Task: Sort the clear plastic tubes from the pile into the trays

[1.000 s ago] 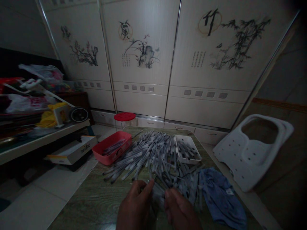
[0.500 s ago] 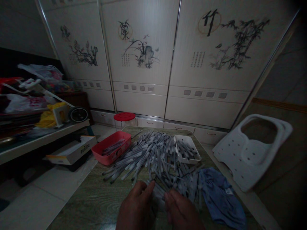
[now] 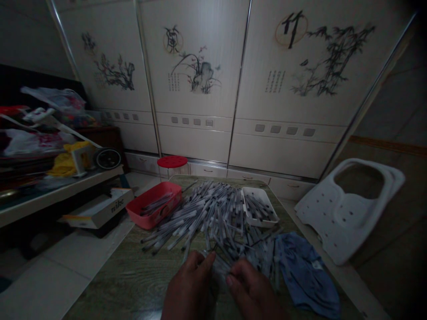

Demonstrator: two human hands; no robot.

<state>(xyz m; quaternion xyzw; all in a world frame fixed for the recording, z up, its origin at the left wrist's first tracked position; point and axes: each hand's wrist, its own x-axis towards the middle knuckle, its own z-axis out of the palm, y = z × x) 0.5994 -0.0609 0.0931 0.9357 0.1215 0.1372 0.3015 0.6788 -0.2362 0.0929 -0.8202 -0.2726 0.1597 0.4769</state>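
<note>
At the near edge of the table, my left hand [image 3: 191, 284] is closed, its thumb and forefinger pinched on what looks like a thin dark-tipped pen, mostly hidden. Just to its right, my right hand [image 3: 251, 286] is closed too, with thumb and forefinger pressed together; what they grip is too dim and small to name. Pale, clear plastic [image 3: 219, 269] shows between the hands. Beyond them spreads a large heap of slim translucent pens [image 3: 213, 209] with dark ends, some reaching close to my fingers.
A red plastic basket [image 3: 131, 213] with some pens stands left of the heap, a white tray [image 3: 246, 218] with more on the right. A blue cloth [image 3: 305, 275] lies at the table's right. Beyond the table are a red stool [image 3: 171, 161] and a white folded plastic seat [image 3: 347, 213].
My right hand has shifted slightly right, away from the left, and its fingers have curled more. My left hand has stayed nearly in place.
</note>
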